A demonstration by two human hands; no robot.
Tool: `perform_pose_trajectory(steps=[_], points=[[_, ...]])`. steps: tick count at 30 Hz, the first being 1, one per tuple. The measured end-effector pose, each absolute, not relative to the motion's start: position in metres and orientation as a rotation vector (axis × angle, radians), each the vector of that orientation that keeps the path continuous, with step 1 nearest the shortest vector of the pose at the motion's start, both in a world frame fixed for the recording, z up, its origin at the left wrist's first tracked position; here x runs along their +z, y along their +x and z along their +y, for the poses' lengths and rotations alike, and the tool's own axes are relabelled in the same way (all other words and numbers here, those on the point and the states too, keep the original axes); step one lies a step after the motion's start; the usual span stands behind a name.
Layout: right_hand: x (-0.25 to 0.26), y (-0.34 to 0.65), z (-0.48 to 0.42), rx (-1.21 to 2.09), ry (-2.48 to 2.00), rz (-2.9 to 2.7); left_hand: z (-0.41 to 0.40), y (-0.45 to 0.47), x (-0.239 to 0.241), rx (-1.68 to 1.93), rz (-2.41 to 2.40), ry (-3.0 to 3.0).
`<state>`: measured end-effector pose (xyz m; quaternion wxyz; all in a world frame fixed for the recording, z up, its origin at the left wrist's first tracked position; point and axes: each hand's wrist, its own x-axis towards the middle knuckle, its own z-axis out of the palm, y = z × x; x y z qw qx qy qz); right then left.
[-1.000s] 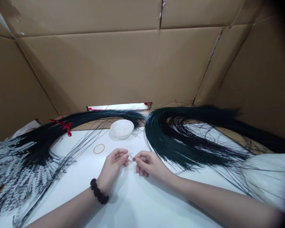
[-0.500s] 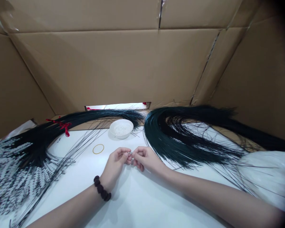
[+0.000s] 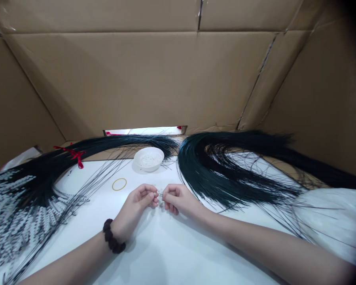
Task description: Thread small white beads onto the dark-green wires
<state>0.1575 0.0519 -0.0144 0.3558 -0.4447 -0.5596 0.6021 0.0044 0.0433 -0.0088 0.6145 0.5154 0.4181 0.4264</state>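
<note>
Over the white tabletop [image 3: 178, 253], my left hand [image 3: 141, 200] and my right hand [image 3: 180, 200] face each other in a pinch, a small gap apart. A short piece of thin dark wire-like strand [image 3: 160, 194] spans that gap, its ends hidden in my fingertips. Whether a tiny piece sits with it in my left fingers is too small to tell. Just beyond my hands stands a white bowl [image 3: 148, 164] with small whitish bits inside. A yellow rubber band [image 3: 119, 184] lies left of my left hand.
At the left, a bundle of dark strands [image 3: 38, 178] with white-covered ends is tied with red ribbon [image 3: 76, 154]. Another dark bundle [image 3: 201, 166] curves across the right side, beside a whitish plastic bag [image 3: 332, 221]. Cardboard walls [image 3: 130, 79] surround the table, with a slot [image 3: 145, 130] at the back.
My hands have moved apart, the left one shifting left, so a short stretch of strand now shows between them. The whole view has shifted slightly.
</note>
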Motion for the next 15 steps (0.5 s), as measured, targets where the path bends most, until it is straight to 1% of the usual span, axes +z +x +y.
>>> perform_pose_trajectory(steps=[15], points=[[-0.0166,0.1538,0.0499,1.604,-1.049,-1.397,0.042,0.0044,-0.0105,0.945,0.982,1.228]])
